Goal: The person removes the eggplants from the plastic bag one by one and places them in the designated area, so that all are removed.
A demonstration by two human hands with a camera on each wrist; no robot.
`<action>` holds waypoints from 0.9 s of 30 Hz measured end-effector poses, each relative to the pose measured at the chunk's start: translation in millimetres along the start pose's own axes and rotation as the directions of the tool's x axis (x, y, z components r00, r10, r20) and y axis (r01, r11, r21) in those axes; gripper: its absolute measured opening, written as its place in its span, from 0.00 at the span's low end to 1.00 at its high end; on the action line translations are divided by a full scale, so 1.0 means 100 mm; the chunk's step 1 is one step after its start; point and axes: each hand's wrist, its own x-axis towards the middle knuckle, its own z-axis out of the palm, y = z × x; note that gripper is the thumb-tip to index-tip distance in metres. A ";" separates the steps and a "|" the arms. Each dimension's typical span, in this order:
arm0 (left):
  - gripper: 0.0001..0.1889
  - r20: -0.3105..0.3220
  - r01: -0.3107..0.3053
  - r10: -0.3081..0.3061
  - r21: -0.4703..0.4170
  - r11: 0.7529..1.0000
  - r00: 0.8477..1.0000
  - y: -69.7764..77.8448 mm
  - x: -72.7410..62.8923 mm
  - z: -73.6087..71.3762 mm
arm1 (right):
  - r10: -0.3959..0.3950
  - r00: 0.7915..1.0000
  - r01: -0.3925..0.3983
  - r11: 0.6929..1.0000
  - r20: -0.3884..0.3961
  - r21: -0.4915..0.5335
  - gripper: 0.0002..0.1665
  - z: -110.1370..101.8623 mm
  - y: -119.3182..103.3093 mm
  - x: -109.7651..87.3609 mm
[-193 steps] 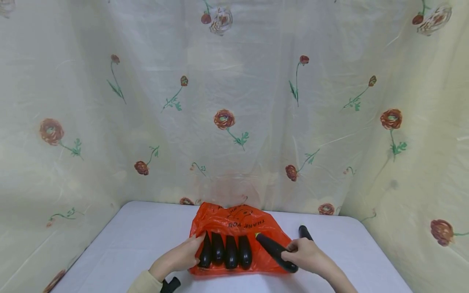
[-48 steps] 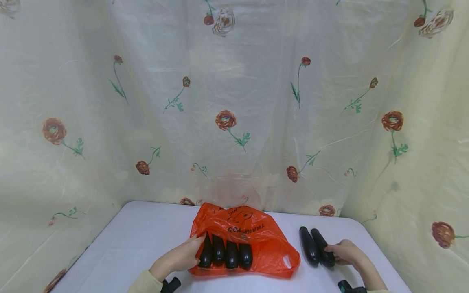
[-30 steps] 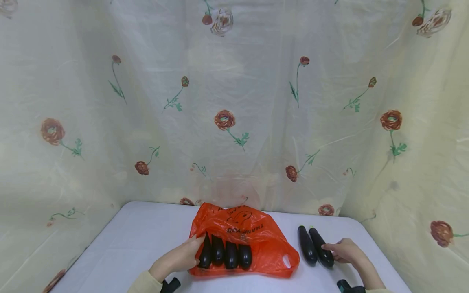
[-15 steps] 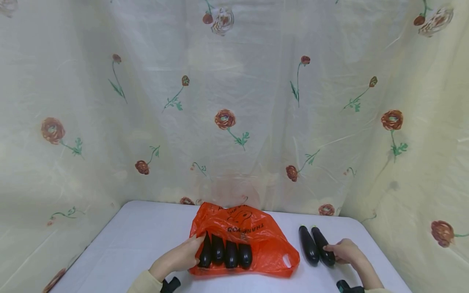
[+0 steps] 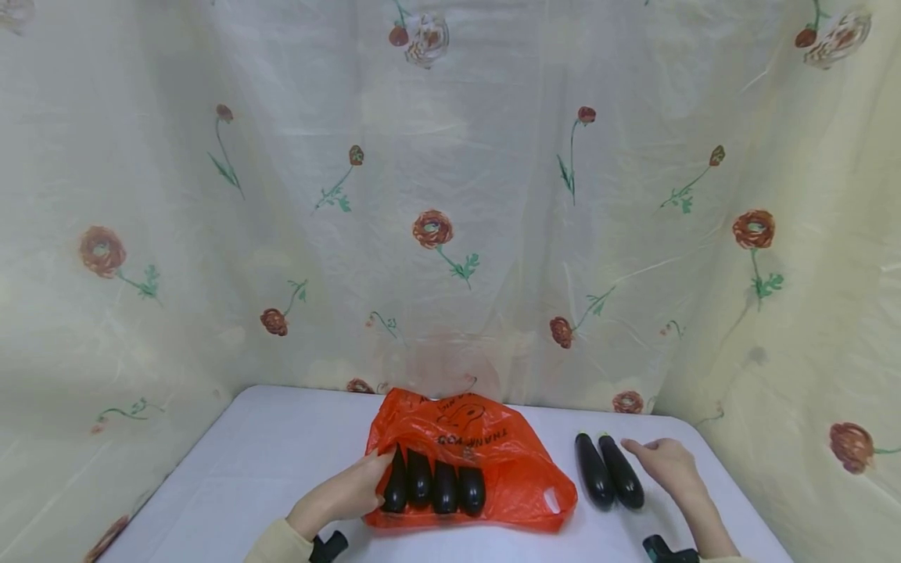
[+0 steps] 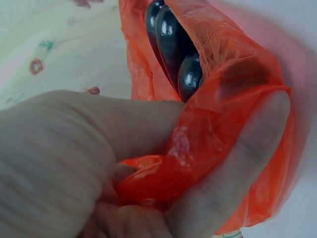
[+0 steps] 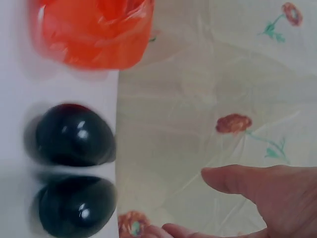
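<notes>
While the left hand (image 5: 357,488) is pinching a red bag (image 5: 519,486), four eggplants (image 5: 445,489) are lying right of its fingers, two others (image 5: 621,473) left of the right hand (image 5: 669,465), its parted fingers empty.

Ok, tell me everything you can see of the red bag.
The red bag looks like thin, crinkled, shiny plastic with dark print, "THANK YOU" among it, and a handle-like hole near its right end. It lies on the white table, mouth open toward the person, four dark eggplants showing there. The left hand grips its left edge.
</notes>
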 end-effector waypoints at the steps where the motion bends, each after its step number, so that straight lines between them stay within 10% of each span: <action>1: 0.39 0.001 0.002 -0.002 0.003 1.000 1.000 0.00 0.00 0.00 | 0.006 1.000 -0.006 0.999 0.002 0.044 0.39 0.00 -0.03 -0.01; 11: 0.39 -0.002 0.003 -0.003 0.012 1.000 1.000 0.03 0.01 -0.03 | 0.017 0.997 -0.042 0.942 0.078 0.332 0.38 0.25 -0.33 -0.07; 27: 0.40 -0.002 0.017 -0.017 -0.004 1.000 1.000 0.00 0.00 -0.02 | -0.015 0.978 -0.037 0.969 0.210 0.243 0.40 0.65 -0.96 -0.36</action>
